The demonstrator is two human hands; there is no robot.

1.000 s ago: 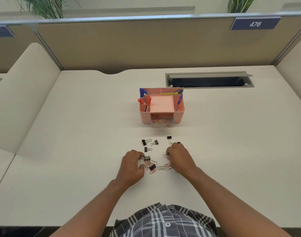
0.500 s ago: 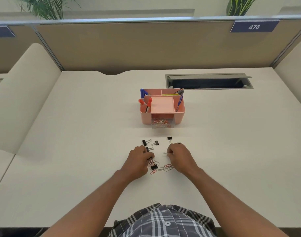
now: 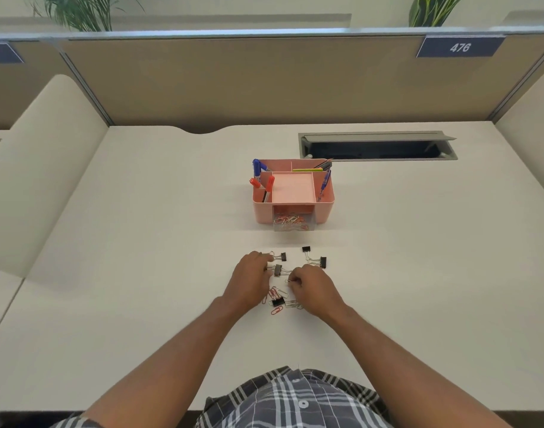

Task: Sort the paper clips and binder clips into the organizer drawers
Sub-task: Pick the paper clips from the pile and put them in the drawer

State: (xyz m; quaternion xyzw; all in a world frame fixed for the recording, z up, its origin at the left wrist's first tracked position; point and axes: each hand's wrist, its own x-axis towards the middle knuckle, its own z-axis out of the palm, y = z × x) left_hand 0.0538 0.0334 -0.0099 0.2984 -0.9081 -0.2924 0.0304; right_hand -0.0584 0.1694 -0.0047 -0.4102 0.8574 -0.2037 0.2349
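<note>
A pink organizer (image 3: 261, 208) stands mid-desk, and its clear bottom drawer (image 3: 292, 223) is pulled out with coloured paper clips in it. In front of it lie black binder clips (image 3: 322, 261) and a small heap of paper clips (image 3: 275, 293) with one binder clip (image 3: 278, 302) among them. My left hand (image 3: 249, 281) lies knuckles up with its fingers curled, the fingertips at the wire handles of two binder clips (image 3: 282, 257); whether it grips one is hidden. My right hand (image 3: 315, 290) pinches a silver paper clip (image 3: 288, 281) between thumb and forefinger.
Pens and markers (image 3: 256, 169) stand in the organizer's top compartments. An open cable slot (image 3: 375, 149) is set into the desk behind it. Beige partition walls close off the back and both sides. The desk's front edge runs just before my plaid shirt.
My left hand moved forward from the paper clip heap to the binder clips. My right hand shifted a little left and nearer, and now pinches a silver paper clip.
</note>
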